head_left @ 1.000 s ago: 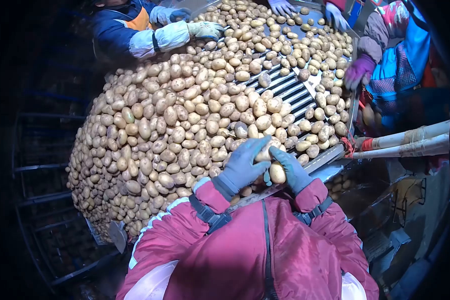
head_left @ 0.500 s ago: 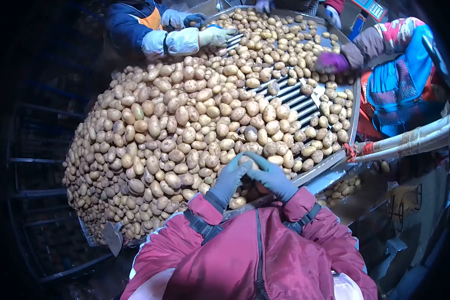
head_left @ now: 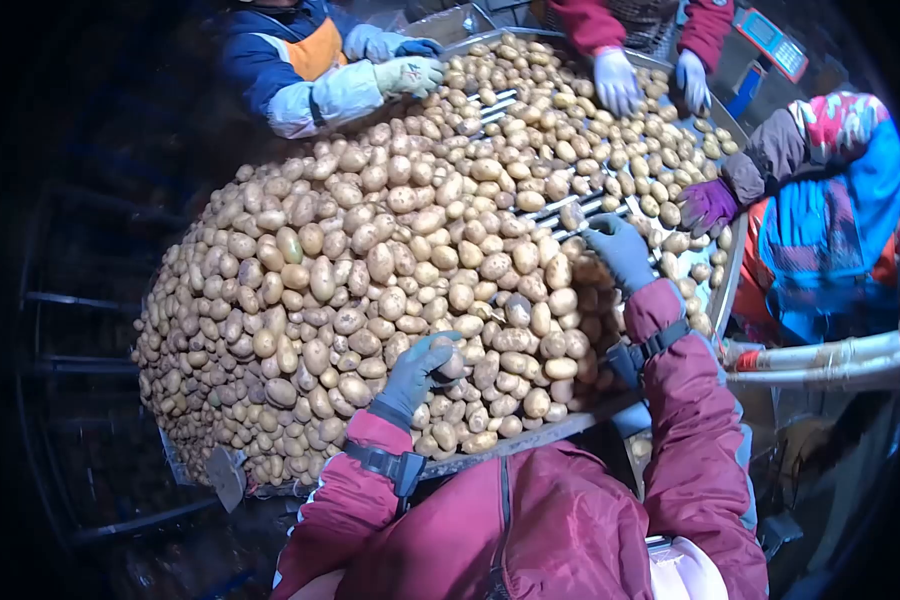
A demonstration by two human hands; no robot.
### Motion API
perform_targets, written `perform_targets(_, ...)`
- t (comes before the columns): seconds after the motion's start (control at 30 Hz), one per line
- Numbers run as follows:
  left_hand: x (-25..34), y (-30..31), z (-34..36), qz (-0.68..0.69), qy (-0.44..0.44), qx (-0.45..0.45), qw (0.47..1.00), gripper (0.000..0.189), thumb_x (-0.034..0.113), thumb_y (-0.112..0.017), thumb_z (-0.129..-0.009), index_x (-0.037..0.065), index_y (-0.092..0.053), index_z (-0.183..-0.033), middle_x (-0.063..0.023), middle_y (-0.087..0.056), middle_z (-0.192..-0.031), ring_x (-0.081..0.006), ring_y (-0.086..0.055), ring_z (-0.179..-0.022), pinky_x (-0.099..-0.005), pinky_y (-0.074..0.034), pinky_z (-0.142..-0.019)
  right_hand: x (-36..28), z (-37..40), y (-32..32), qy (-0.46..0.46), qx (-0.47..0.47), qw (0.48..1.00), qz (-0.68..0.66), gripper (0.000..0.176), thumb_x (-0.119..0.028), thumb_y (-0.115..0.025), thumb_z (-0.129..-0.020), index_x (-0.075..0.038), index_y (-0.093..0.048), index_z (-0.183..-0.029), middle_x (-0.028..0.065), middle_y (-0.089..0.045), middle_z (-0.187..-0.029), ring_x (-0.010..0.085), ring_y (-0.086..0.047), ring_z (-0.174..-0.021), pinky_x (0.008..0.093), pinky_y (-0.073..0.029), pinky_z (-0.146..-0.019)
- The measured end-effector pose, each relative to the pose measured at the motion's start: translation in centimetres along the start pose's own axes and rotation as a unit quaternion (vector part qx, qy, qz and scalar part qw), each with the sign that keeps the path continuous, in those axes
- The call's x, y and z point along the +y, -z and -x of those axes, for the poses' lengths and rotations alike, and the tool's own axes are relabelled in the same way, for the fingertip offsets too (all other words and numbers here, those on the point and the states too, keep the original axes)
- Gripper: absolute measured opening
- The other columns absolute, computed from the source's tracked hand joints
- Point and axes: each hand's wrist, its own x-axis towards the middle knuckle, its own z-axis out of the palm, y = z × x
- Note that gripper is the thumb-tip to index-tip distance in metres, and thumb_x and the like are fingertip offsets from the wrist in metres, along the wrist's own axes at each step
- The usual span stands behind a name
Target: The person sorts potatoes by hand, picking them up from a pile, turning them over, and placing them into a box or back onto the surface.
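My left hand (head_left: 416, 376), in a grey-green glove, has its fingers wrapped round a potato (head_left: 453, 364) low over the near part of a large potato heap (head_left: 320, 290). Further out and to the right, my right hand (head_left: 622, 252), in the same kind of glove, reaches over the heap beside a slatted metal grate (head_left: 555, 214). Its fingers stretch forward and left, and I see nothing held in them. Potatoes lie under and around both hands, and some cover part of the grate.
Co-workers' gloved hands are over the potatoes: a pale glove (head_left: 408, 76) at upper left, white gloves (head_left: 620, 84) at the top, a purple glove (head_left: 708, 206) at right. A metal table rim (head_left: 540, 436) runs before me. Wrapped pipes (head_left: 820, 356) stick out at right.
My hands were together at a potato near the rim. Now they are apart: the left has moved left with a potato, the right forward and right. The white-gloved hands have come further in.
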Motion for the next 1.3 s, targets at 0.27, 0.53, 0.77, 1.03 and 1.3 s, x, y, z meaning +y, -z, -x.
perform_targets(0.27,1.2,1.2,-2.3,-0.024,0.053,-0.017,0.998,0.052,0.044,-0.056,-0.102,0.005,-0.061,-0.136,-0.0136,-0.068,-0.123,-0.0271,-0.072,-0.101,-0.0392,-0.064,-0.076,1.9,-9.3,-4.4,-0.042,-0.095,0.974,0.203,0.059,-0.051,-0.072,-0.081,-0.002,-0.069,-0.115,0.0186,-0.074,-0.106,0.0309,-0.072,-0.101,0.0418,-0.055,-0.089)
perform_targets(0.53,2.8,-2.5,-0.7,-0.065,0.019,0.062,0.996,0.041,0.024,-0.064,-0.098,0.002,-0.064,-0.132,-0.0108,-0.071,-0.110,-0.0227,-0.070,-0.082,-0.0341,-0.060,-0.062,0.4,-8.3,-4.1,-0.037,-0.048,0.972,0.228,0.076,-0.053,-0.078,-0.077,0.002,-0.061,-0.127,0.0234,-0.070,-0.119,0.0347,-0.069,-0.109,0.0427,-0.053,-0.095)
perform_targets(0.77,2.7,-4.0,-0.5,-0.037,-0.006,0.096,0.995,0.029,0.020,-0.063,-0.095,0.002,-0.072,-0.116,-0.0040,-0.071,-0.092,-0.0130,-0.062,-0.071,-0.0288,-0.050,-0.060,-0.6,-1.7,-2.4,0.017,-0.077,0.978,-0.196,0.047,-0.038,-0.080,-0.086,0.002,-0.070,-0.111,0.0062,-0.073,-0.097,0.0116,-0.065,-0.084,0.0308,-0.053,-0.075)
perform_targets(1.03,1.8,-5.6,-0.4,-0.151,-0.093,0.052,0.983,0.025,0.026,-0.059,-0.100,0.006,-0.070,-0.110,-0.0021,-0.068,-0.095,-0.0114,-0.059,-0.078,-0.0271,-0.048,-0.064,-6.0,15.1,-4.1,-0.189,-0.241,0.811,-0.499,0.033,-0.041,-0.064,-0.099,-0.008,-0.061,-0.104,0.0081,-0.068,-0.099,0.0202,-0.067,-0.076,0.0356,-0.057,-0.055)
perform_targets(1.3,1.0,-5.7,3.5,-0.398,-0.187,-0.019,0.898,0.060,0.049,-0.056,-0.103,0.007,-0.053,-0.146,-0.0128,-0.070,-0.114,-0.0213,-0.069,-0.096,-0.0362,-0.059,-0.074,-5.7,22.4,-11.5,-0.255,-0.282,0.695,-0.610,0.061,-0.051,-0.052,-0.102,-0.010,-0.049,-0.147,0.0124,-0.069,-0.119,0.0254,-0.073,-0.092,0.0419,-0.063,-0.069)
